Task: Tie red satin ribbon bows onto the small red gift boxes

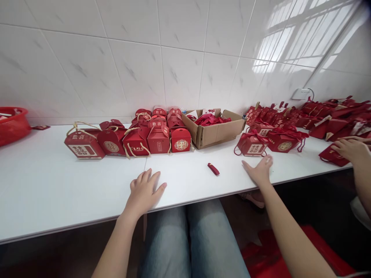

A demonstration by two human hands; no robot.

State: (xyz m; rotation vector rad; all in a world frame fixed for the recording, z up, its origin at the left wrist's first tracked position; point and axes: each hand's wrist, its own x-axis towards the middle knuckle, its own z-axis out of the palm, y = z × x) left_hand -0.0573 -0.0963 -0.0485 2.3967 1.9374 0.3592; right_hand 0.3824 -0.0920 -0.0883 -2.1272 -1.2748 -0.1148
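Observation:
My left hand (145, 193) rests on the white table (179, 185) near its front edge, fingers apart and nothing in them. On the right, my right hand (260, 170) is spread just in front of a small red gift box (253, 145) with a ribbon handle; whether the fingertips touch it I cannot tell. Between the hands lies a folded dark red ribbon strip (213, 169). To the left, several red gift boxes (136, 139) with twisted rope handles stand grouped by the wall.
An open cardboard box (220, 133) holds red ribbons. More ribboned red boxes (282, 139) stand at the right. A co-worker's hand (352, 148) is on a red box (333, 155) at far right. A red plastic basin (14, 127) sits at far left.

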